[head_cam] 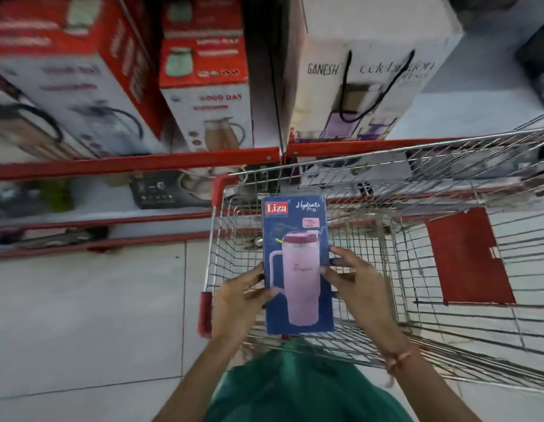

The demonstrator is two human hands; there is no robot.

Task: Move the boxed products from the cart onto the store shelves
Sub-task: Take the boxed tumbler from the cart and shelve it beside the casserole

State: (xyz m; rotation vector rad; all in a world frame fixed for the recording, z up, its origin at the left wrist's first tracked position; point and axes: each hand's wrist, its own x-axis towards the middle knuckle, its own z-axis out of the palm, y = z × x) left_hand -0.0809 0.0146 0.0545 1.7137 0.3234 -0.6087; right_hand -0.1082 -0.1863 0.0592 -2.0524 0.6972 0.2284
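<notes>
At frame centre we hold a blue tumbler box above the wire cart: our left hand and right hand clasp its long edges. Red-edged shelves span the upper frame.

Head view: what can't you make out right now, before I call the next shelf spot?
- Cart floor under the blue box: hidden by the box and both hands.
- Lower shelf contents: blurred.
- Red-and-white boxes: lettering smeared.
- White Ganesh box: top cut off.
</notes>
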